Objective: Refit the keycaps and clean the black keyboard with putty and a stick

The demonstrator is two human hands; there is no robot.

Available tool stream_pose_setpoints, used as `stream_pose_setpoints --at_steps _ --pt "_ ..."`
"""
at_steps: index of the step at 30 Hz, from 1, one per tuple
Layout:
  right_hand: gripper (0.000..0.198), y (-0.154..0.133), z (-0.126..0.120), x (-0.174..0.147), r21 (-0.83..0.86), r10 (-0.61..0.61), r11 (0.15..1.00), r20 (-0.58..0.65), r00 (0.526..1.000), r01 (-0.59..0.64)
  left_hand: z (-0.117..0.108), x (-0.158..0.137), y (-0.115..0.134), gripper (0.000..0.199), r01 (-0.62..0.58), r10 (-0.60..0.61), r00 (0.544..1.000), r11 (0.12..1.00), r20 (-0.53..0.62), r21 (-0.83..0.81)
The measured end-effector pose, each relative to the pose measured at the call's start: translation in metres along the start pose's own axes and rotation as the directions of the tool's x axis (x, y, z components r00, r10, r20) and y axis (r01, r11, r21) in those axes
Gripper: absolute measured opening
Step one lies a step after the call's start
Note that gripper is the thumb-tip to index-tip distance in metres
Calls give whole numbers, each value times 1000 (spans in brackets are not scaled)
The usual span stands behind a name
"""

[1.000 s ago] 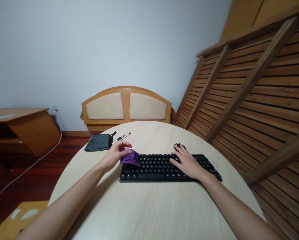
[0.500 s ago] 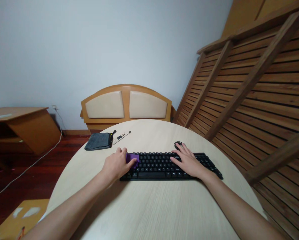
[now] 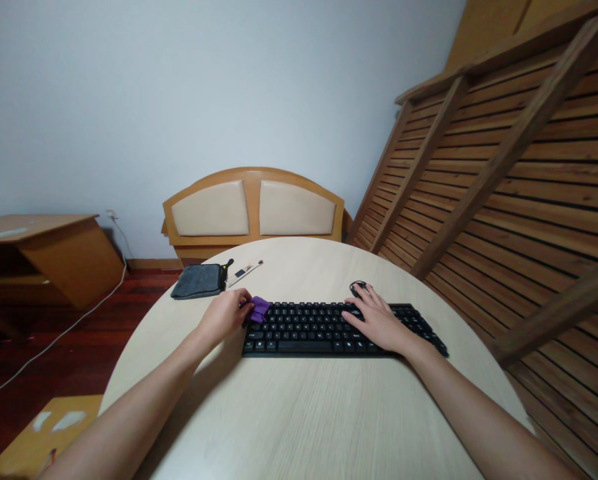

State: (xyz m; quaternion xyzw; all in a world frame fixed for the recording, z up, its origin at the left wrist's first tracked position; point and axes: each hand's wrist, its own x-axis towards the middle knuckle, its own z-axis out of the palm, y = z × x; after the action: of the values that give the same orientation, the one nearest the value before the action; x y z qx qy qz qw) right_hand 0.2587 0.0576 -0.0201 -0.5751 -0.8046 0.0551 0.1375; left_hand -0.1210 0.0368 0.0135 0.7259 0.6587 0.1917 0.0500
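Note:
A black keyboard [image 3: 303,328] lies on the round, pale wood table [image 3: 299,413]. At its upper left corner my left hand [image 3: 229,310] is closed on a small purple cloth [image 3: 260,309], which is bunched over the corner keys. My right hand [image 3: 376,320] lies flat with fingers spread over the right part of the keyboard, holding nothing. Just beyond its fingertips is the keyboard's coiled black cable [image 3: 357,287], partly covered by the fingers.
A dark grey pouch [image 3: 199,281] and a thin brush-like tool [image 3: 251,270] lie at the table's far left. Behind the table stands a padded headboard [image 3: 253,203]. A slatted wooden frame [image 3: 499,180] leans at the right, and a desk [image 3: 63,253] stands at the left.
My left hand has drawn back up and left toward the keyboard's corner, and the purple cloth is now bunched rather than spread. My right hand has stayed in place.

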Motion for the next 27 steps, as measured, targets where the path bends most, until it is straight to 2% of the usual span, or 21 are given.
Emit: stream_pose_setpoints --at_steps 4,8,15,18,21,27 --pt "67 -2 -1 -1 -9 2 1000 9 1000 -2 -1 5 -1 21 -68 52 992 988 -113 -138" --pt "66 -2 0 -1 -23 -4 1000 -13 1000 4 9 4 5 26 -137 132 991 960 -35 -243" --pt "65 -9 -6 -2 -27 -117 993 -36 993 116 5 2 4 27 -178 183 983 976 26 -126" --pt "68 -16 -13 -6 41 -242 970 51 969 241 2 3 2 27 -227 229 973 972 31 -55" --pt "80 -22 -17 -10 99 -333 942 138 933 321 2 2 3 28 -238 238 970 971 52 -17" --pt "89 -21 -17 -10 90 -326 945 165 931 315 -3 3 2 27 -246 246 967 969 62 -3"
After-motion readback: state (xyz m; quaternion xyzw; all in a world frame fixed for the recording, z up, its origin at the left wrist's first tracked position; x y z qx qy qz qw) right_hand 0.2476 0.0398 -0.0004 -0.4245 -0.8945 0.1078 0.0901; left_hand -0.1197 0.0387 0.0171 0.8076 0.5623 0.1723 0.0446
